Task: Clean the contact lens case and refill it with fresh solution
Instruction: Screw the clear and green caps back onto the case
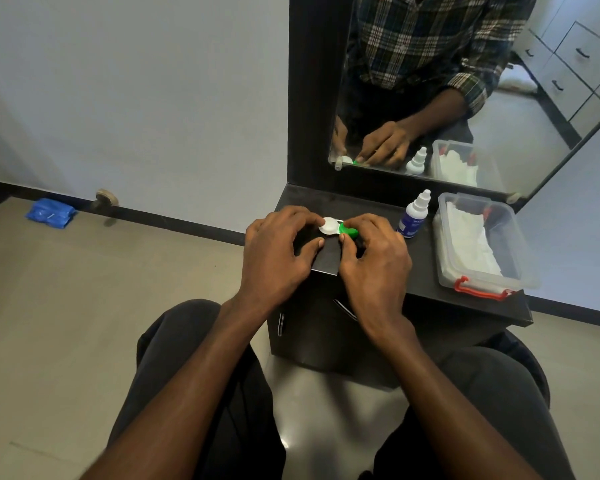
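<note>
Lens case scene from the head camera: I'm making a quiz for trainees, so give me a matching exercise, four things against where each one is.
Things:
1. white cap
2. green cap
3. solution bottle
4. plastic box

Places:
A. far right of the black shelf, tissues inside, red latch in front
B. at the left hand fingertips
C. standing upright between the hands and the box
D. under the right hand fingers

Pairs: 1-B, 2-D, 3-C, 4-A
</note>
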